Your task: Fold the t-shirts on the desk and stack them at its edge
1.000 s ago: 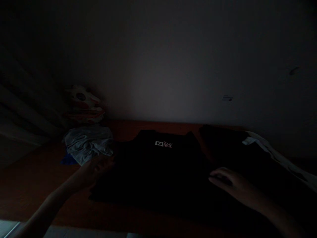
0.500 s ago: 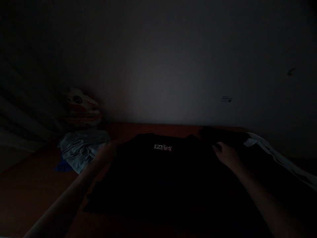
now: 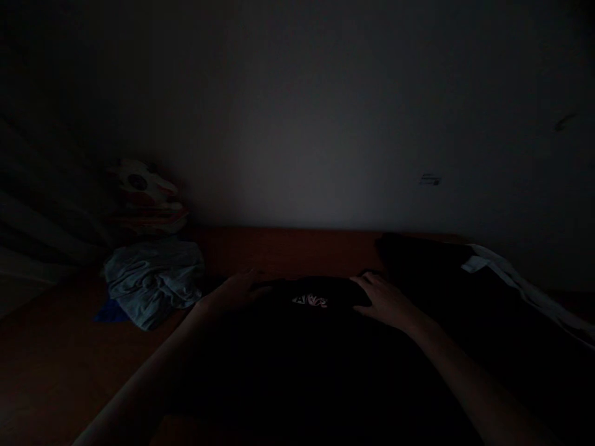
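Black tee lies flat on the wooden surface, and its far edge w/ the small logo now sits nearer me than half a sec ago, so I read a fold as underway. Left hand and right hand both grip that edge, fingers curled on cloth. No containers visible; a light blue bundle lies far left, a dark pile right.

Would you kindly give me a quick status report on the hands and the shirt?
Left hand and right hand on far edge of black cloth shirt. Crumpled pale blue cloth lies apart, left. Grip unclear, too dark.
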Motion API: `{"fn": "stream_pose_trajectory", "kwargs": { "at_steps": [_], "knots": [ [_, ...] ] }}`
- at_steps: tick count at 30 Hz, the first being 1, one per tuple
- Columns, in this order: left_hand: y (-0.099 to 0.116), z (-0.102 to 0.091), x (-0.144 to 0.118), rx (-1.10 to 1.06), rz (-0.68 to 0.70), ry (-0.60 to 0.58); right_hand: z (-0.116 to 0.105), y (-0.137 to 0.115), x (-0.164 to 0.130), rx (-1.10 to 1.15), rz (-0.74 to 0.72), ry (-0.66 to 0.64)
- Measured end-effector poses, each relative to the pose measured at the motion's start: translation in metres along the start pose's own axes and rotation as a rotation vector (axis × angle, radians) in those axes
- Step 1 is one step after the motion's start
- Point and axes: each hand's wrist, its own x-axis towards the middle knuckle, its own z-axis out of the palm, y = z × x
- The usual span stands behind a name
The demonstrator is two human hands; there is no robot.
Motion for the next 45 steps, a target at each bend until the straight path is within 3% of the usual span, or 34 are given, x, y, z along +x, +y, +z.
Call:
{"fn": "stream_pose_trajectory", "kwargs": {
  "at_steps": [4, 6, 8, 10, 11, 15, 17, 18, 21, 23, 26, 29, 31, 34, 36, 40, 43, 45],
  "knots": [
    [0.0, 0.009, 0.031, -0.06, 0.094, -0.259, 0.0, -0.007, 0.019, -0.017, 0.06, -0.104],
    [-0.01, 0.003, 0.037, -0.05, 0.05, -0.243, -0.005, 0.0, 0.02, 0.081, 0.116, -0.146],
    [-0.019, -0.008, 0.043, -0.072, -0.017, -0.192, -0.013, 0.009, 0.024, 0.325, 0.202, -0.274],
    [-0.024, -0.022, 0.055, -0.107, -0.071, -0.111, -0.022, 0.014, 0.034, 0.533, 0.272, -0.349],
    [-0.025, -0.027, 0.062, -0.116, -0.097, -0.05, -0.025, 0.015, 0.042, 0.558, 0.287, -0.3],
    [-0.008, -0.03, 0.091, -0.122, -0.181, 0.35, -0.03, 0.004, 0.073, 0.316, 0.239, 0.173],
    [0.006, -0.017, 0.094, -0.108, -0.121, 0.534, -0.024, -0.007, 0.075, 0.173, 0.232, 0.22],
    [0.012, -0.008, 0.091, -0.09, -0.055, 0.561, -0.019, -0.011, 0.071, 0.116, 0.248, 0.184],
    [0.021, 0.027, 0.066, 0.011, 0.122, 0.393, 0.003, -0.018, 0.045, 0.006, 0.304, 0.02],
    [0.018, 0.051, 0.042, 0.093, 0.132, 0.239, 0.02, -0.015, 0.025, -0.062, 0.329, -0.035],
    [0.005, 0.077, 0.012, 0.157, -0.014, 0.122, 0.041, 0.0, 0.004, -0.116, 0.352, -0.074],
    [-0.008, 0.086, -0.008, 0.182, -0.152, 0.089, 0.045, 0.018, -0.005, -0.173, 0.314, -0.039],
    [-0.013, 0.086, -0.017, 0.202, -0.174, 0.074, 0.039, 0.03, -0.009, -0.267, 0.321, 0.094],
    [-0.016, 0.085, -0.026, 0.217, -0.178, 0.059, 0.025, 0.051, -0.016, -0.38, 0.447, 0.304],
    [-0.015, 0.084, -0.028, 0.213, -0.197, 0.042, 0.017, 0.072, -0.02, -0.342, 0.582, 0.283],
    [-0.013, 0.072, -0.019, 0.209, -0.22, 0.047, 0.007, 0.117, -0.023, -0.1, 0.729, 0.074],
    [-0.026, 0.048, -0.011, 0.218, -0.233, 0.18, -0.002, 0.134, -0.026, -0.08, 0.731, 0.07],
    [-0.045, 0.025, -0.005, 0.25, -0.344, 0.249, -0.006, 0.13, -0.025, -0.132, 0.742, 0.118]
  ]
}}
